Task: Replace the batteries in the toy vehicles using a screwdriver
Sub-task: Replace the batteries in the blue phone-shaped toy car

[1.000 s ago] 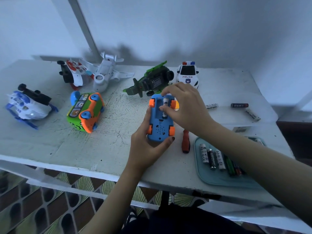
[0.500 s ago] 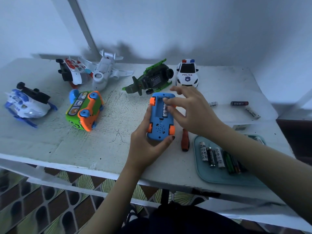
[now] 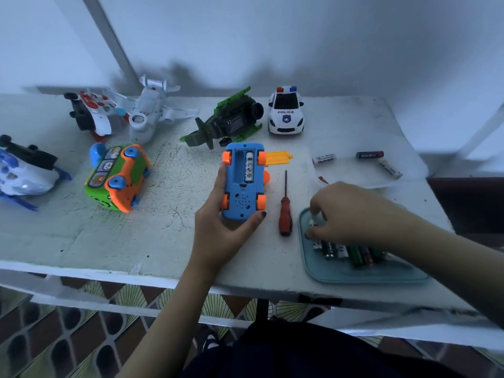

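With the blue toy car [image 3: 243, 186] gripped by the left hand [image 3: 218, 233] and one fitted battery [image 3: 248, 166] beside an empty slot [image 3: 238, 167], the right hand [image 3: 351, 214] has been moved from it to the tray [image 3: 354, 278] right of the car, where a loose battery [image 3: 312, 222] is pinched, presumably for that slot.

Glossy plastic blue toy car [image 3: 243, 181]; cracked, matt painted table [image 3: 152, 186].

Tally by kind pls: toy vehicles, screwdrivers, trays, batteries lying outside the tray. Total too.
Toy vehicles: 7, including the blue car in the left hand
Screwdrivers: 1
Trays: 1
Batteries outside the tray: 4 (3 loose, 1 in the blue car)
Total: 13
Tray batteries: not counted; the right hand hides some.
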